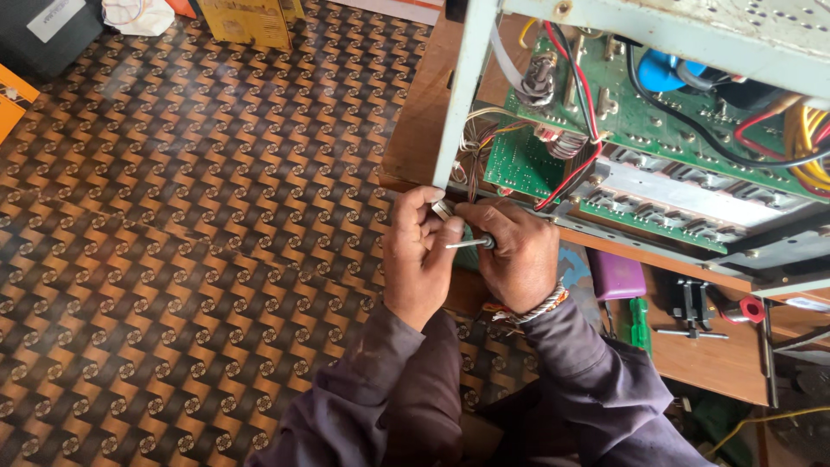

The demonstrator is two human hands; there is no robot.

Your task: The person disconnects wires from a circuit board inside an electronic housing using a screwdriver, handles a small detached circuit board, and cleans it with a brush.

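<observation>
While hands (pixel 471 251) grip screwdriver (pixel 469 244), yellow box (pixel 251 19) beyond

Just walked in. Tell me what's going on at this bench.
A person in purple sleeves works at the lower corner of an opened metal chassis full of green circuit boards and coloured wires. The right hand grips a screwdriver, its shaft pointing at the left hand, which pinches a small metal part by the frame. A purple box and a green-handled tool lie on the wooden table.
</observation>
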